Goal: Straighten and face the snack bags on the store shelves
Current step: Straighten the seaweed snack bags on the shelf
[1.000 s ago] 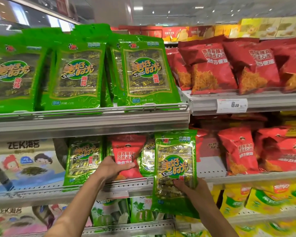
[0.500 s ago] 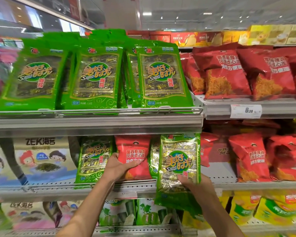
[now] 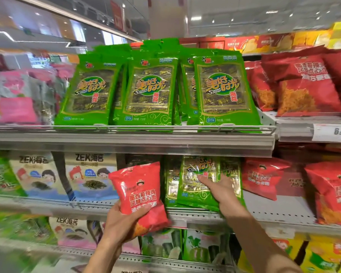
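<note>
Green seaweed bags [image 3: 150, 91] fill the top shelf [image 3: 134, 141], standing upright and label-out behind the wire rail, so that row looks faced already. Red bags [image 3: 307, 89] to their right sit slumped and overlapping. On the middle shelf [image 3: 274, 211], white ZEK packs [image 3: 91, 174] stand at the left and more red bags [image 3: 264, 176] lie at the right, with a bare gap beside them.

Between those, the right hand [image 3: 222, 192] lies on a green bag [image 3: 197, 184], fingers nearly straight across its front and pressing it back among its own kind, probably to stand it square.

The left hand [image 3: 122, 225] grips a red bag [image 3: 140, 192] from below, fingers curled round its base, held out clear of the shelf edge. It seems misplaced among the green; its home is likely the red stock at the right, and the right arm crosses that path.
</note>
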Demonstrator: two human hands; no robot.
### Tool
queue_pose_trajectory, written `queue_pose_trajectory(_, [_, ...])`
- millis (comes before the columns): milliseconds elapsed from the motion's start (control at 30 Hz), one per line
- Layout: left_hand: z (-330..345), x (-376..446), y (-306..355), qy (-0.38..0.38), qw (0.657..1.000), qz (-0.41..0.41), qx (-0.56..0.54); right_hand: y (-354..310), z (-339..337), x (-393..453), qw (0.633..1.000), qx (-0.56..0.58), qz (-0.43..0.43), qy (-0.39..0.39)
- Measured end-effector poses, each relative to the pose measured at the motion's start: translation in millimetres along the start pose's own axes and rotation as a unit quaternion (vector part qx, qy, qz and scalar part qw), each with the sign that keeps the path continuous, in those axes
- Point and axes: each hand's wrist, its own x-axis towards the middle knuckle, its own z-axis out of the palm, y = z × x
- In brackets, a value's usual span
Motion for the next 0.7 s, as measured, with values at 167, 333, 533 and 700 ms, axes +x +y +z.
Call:
queue_pose_trajectory(167, [-28,-17,-22,0.037,0.999,-0.023,0.032,-1,40,14,0.998,-0.060,-0.008,-0.018])
queue_pose_trajectory(333, [-44,-27,-33,0.042,0.998,-0.023,0.041,9,51,13,0.990,-0.124,-0.016,-0.062])
queue_pose_trajectory(533, [-42,-32,-36,0.038,0.998,-0.028,0.051,15,53,9,0.944,-0.328,-0.024,-0.033])
queue_pose_trajectory(700, [-30,-35,-37,0.038,0.997,-0.031,0.055,6,55,-2,0.795,-0.590,-0.112,0.086])
